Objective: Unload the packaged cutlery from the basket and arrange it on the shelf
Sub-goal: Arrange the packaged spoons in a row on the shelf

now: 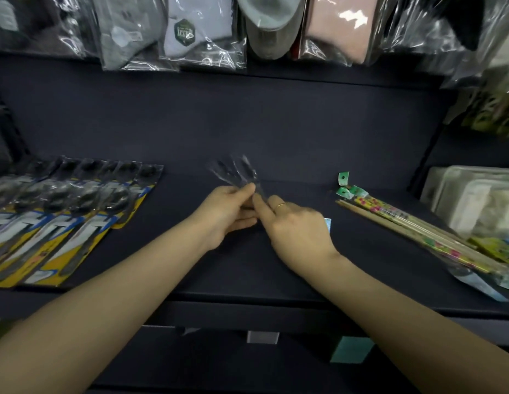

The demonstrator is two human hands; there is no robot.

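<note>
Both my hands meet over the middle of the dark shelf (pixel 247 132). My left hand (pixel 227 211) and my right hand (pixel 293 226) pinch a clear plastic pack of cutlery (pixel 236 172); its blurred far end points away from me. A light blue card edge (pixel 327 223) peeks out beside my right hand. Packs on yellow and blue cards (pixel 62 220) lie in an overlapping row at the left. Packaged chopsticks (pixel 404 223) with green hang tabs lie at the right. The basket is not in view.
Bagged socks (pixel 185 29) hang in a row above the shelf. Pale trays in plastic (pixel 475 200) sit at the far right. A lower shelf edge with a label holder (pixel 263 336) and a teal tag (pixel 351 349) runs below my arms.
</note>
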